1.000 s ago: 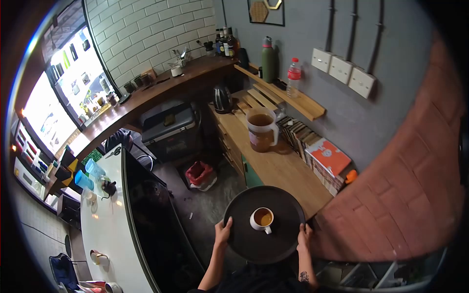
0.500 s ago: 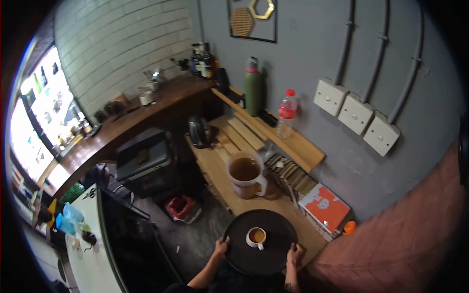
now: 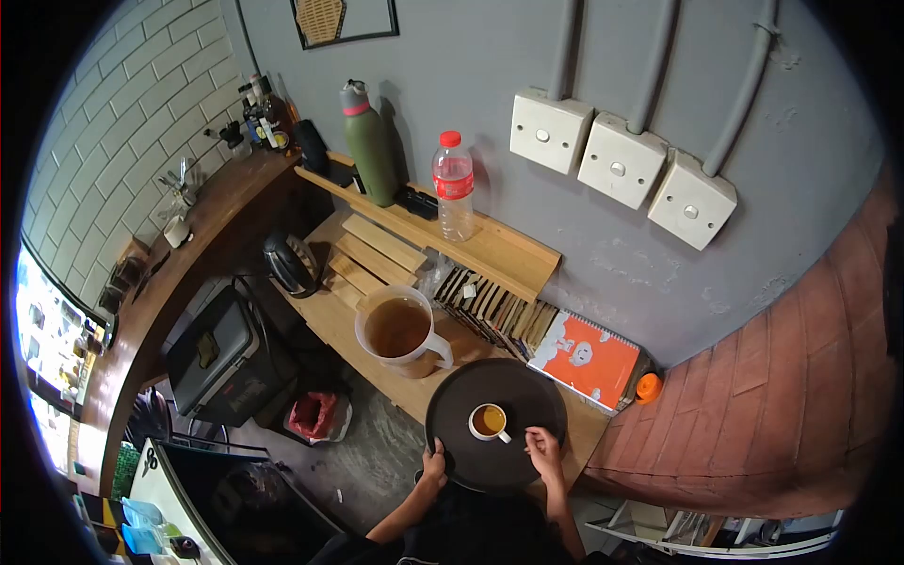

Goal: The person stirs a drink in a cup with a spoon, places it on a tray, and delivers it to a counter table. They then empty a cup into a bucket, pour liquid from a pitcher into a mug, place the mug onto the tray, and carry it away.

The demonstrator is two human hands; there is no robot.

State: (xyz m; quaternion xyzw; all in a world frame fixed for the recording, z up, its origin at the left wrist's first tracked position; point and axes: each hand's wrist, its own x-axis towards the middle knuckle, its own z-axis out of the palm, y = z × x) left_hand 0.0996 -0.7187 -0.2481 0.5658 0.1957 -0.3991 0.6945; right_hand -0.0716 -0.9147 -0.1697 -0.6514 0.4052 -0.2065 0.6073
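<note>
A round black tray (image 3: 471,466) lies partly over the front edge of the wooden table, tilted a little in view. On it stands a small white cup (image 3: 477,428) of brown coffee, its handle pointing to the lower right. My left hand (image 3: 433,465) grips the tray's left rim, thumb on top. Above the tray's right side is my right hand (image 3: 544,454), off the rim, with loosely bent fingers and nothing visible in them. Its fingertips are close to the cup's handle but apart from it. Behind the tray stands a large plastic pitcher (image 3: 414,364) of brown liquid.
A row of upright books (image 3: 494,311) and an orange notebook (image 3: 586,363) line the wall side. On a narrow shelf stand a green bottle (image 3: 370,151) and a clear bottle (image 3: 456,217). A black kettle (image 3: 288,264) is farther back; a red-lined bin (image 3: 315,416) sits below.
My right hand has let go of the tray's right rim and moved inward over the tray, towards the cup. My left hand keeps its hold. The view has turned right.
</note>
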